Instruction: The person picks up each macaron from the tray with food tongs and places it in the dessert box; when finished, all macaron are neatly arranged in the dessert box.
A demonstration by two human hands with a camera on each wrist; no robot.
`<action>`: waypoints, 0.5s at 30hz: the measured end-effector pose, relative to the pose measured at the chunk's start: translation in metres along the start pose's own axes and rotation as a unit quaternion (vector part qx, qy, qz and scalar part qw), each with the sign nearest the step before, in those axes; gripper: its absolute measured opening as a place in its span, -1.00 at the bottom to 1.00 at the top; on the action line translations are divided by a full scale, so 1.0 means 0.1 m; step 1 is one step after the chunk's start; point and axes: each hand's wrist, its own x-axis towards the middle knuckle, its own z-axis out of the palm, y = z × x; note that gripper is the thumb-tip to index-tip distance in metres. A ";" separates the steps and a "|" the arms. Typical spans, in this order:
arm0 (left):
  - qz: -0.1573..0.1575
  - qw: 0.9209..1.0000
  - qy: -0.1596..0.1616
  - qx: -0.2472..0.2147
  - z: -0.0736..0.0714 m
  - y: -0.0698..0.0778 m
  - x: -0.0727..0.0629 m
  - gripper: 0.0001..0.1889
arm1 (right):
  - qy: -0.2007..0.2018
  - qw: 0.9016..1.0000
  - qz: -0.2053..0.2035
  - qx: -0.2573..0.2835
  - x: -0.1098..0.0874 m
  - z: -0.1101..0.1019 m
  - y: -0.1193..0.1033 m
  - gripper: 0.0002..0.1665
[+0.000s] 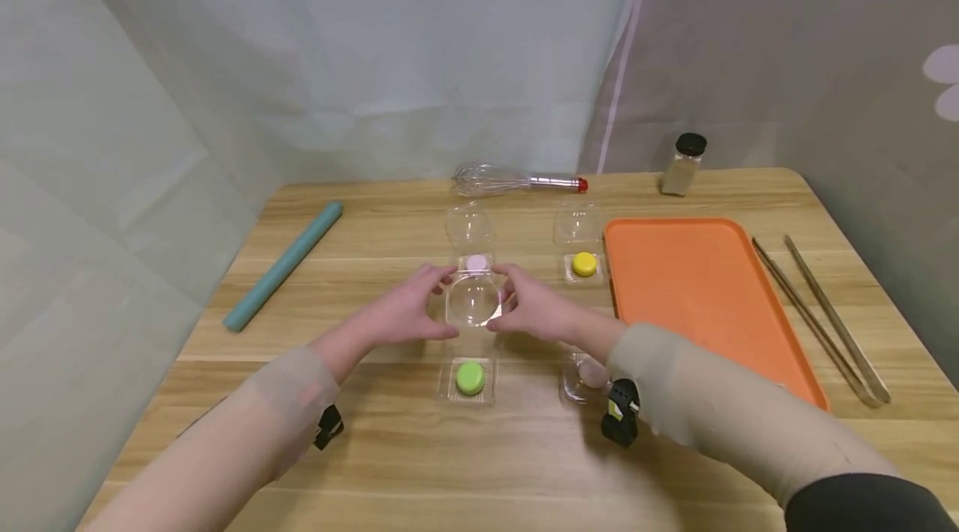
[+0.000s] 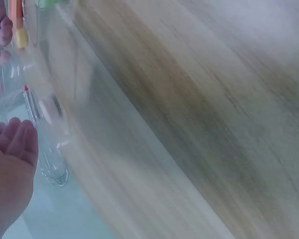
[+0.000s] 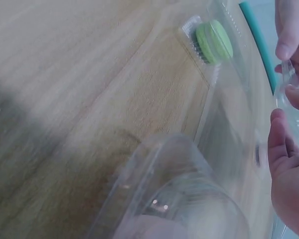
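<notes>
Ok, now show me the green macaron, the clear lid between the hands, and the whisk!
Green macaron [image 1: 470,378]: head view, middle of its top.
Clear lid [image 1: 474,300]: head view, on its dome.
Whisk [image 1: 528,181]: head view, where its wires meet the handle.

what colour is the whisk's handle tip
The whisk's handle tip is red, clearest in the head view.
</notes>
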 end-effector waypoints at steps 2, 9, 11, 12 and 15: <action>0.000 1.000 0.010 0.001 0.00 0.01 0.00 0.02 | -0.001 1.000 -0.005 0.012 -0.01 -0.01 -0.01 0.12; 0.040 0.997 0.058 0.036 -0.01 0.03 -0.05 0.01 | -0.027 0.993 -0.020 0.110 -0.08 -0.09 -0.02 -0.14; 0.070 0.992 0.081 0.063 -0.02 0.04 -0.06 0.00 | -0.037 0.988 -0.024 0.148 -0.08 -0.11 -0.01 -0.28; 0.086 0.989 0.094 0.078 -0.02 0.05 -0.07 0.00 | -0.040 0.985 -0.028 0.164 -0.08 -0.12 -0.01 -0.33; 0.149 0.970 0.135 0.135 -0.02 0.07 -0.08 0.00 | -0.055 0.977 -0.032 0.204 -0.08 -0.14 -0.01 -0.40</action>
